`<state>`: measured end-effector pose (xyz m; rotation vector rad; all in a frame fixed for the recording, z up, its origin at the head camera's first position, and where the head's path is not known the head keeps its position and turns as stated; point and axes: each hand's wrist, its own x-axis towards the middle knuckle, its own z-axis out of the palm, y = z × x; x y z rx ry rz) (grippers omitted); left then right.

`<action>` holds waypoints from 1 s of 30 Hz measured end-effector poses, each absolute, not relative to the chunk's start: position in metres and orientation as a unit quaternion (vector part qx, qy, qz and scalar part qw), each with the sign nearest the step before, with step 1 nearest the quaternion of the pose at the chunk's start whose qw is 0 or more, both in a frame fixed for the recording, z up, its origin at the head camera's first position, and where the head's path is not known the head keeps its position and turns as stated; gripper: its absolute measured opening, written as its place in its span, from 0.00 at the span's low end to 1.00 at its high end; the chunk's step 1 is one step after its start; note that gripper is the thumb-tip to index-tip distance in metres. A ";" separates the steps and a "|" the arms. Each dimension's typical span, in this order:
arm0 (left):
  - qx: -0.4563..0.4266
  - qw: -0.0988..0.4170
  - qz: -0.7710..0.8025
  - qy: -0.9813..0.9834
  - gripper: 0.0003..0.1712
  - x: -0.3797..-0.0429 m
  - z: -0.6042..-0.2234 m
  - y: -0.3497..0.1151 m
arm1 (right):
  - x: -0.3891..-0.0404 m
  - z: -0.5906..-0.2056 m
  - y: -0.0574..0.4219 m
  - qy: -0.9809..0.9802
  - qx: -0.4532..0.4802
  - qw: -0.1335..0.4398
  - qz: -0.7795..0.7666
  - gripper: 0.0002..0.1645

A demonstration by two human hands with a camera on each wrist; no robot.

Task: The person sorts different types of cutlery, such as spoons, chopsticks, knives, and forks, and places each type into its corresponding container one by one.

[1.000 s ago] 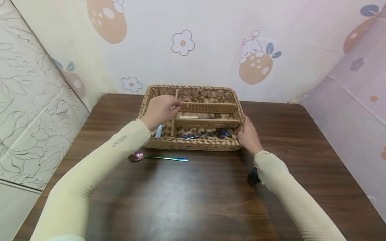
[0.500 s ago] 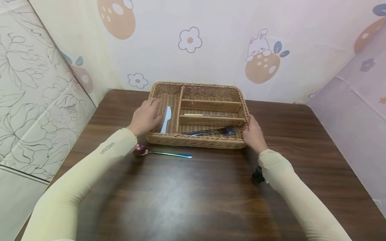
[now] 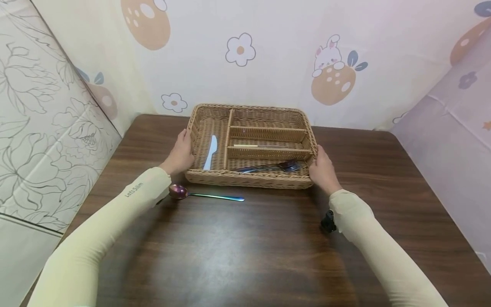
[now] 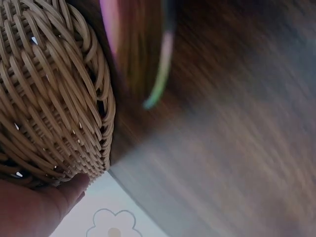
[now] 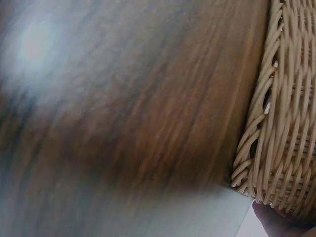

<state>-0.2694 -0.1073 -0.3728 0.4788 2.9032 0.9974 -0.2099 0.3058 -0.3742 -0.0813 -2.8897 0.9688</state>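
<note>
A wicker cutlery basket [image 3: 249, 181] with divided compartments sits on the table. My left hand [image 3: 180, 154] holds its left side, and my right hand [image 3: 324, 171] holds the right side near the front corner. In the left wrist view, fingers [image 4: 71, 192] lie against the outer weave. Inside the long left compartment is a pale blue knife [image 3: 210, 153]. The front compartment has a dark shiny fork [image 3: 289, 166] in it, its handle pointing left. A thin stick-like piece with a cream end [image 3: 245, 146] lies in the middle compartment. The rear compartment's floor is partly hidden by its divider.
A rainbow-coloured metal spoon [image 3: 215, 196] lies on the brown wooden table [image 3: 238, 247] in front of the basket, bowl end by my left wrist. A patterned wall covering [image 3: 276, 64] stands close behind the basket, with further panels on both sides.
My left hand has come back from above the basket's inside to its left outer side. The knife is now fully uncovered. My right hand stays at the right side.
</note>
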 end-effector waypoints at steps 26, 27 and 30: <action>0.130 0.031 0.330 0.934 0.44 -0.271 -0.375 -0.105 | -0.202 -0.364 0.297 -0.937 0.033 0.108 0.329 0.36; 0.130 0.031 0.331 0.934 0.44 -0.271 -0.375 -0.105 | -0.201 -0.364 0.295 -0.938 0.040 0.117 0.324 0.35; 0.129 0.031 0.332 0.934 0.44 -0.271 -0.374 -0.106 | -0.199 -0.364 0.288 -0.937 0.074 0.148 0.307 0.34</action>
